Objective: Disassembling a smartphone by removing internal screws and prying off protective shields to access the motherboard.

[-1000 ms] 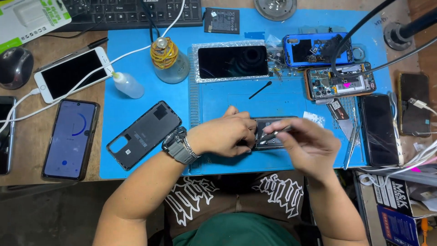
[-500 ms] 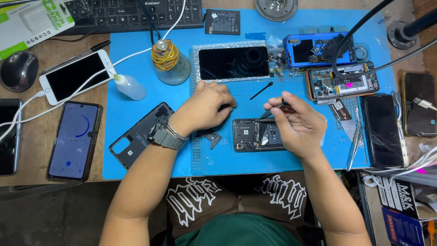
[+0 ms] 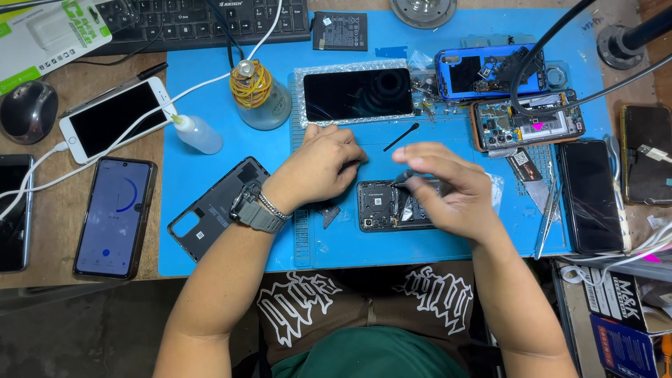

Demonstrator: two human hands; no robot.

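An opened black phone point(image 3: 381, 207) lies with its back off on the blue mat point(image 3: 420, 241), circuit board and battery exposed. My right hand point(image 3: 451, 190) hovers over its right half, pinching a thin dark tool point(image 3: 402, 178) whose tip points at the phone's upper edge. My left hand point(image 3: 325, 164), with a grey wristwatch point(image 3: 253, 208), rests knuckles-up on the mat just above the phone's top-left corner. Its fingers are curled under, so what they hold is hidden. A small grey triangular pick point(image 3: 329, 214) lies beside the phone.
A black back cover point(image 3: 213, 208) lies left of my wrist. Above are a screen on bubble wrap point(image 3: 357, 94), a black spudger point(image 3: 401, 136), a banded glass bottle point(image 3: 259, 94) and a squeeze bottle point(image 3: 197, 133). At right lie two stripped phones point(image 3: 525, 122), a black phone point(image 3: 591, 196) and tweezers point(image 3: 546, 220).
My left hand has let go of the opened phone and moved up onto the mat. My right hand has lifted a little and brought the tool over the phone.
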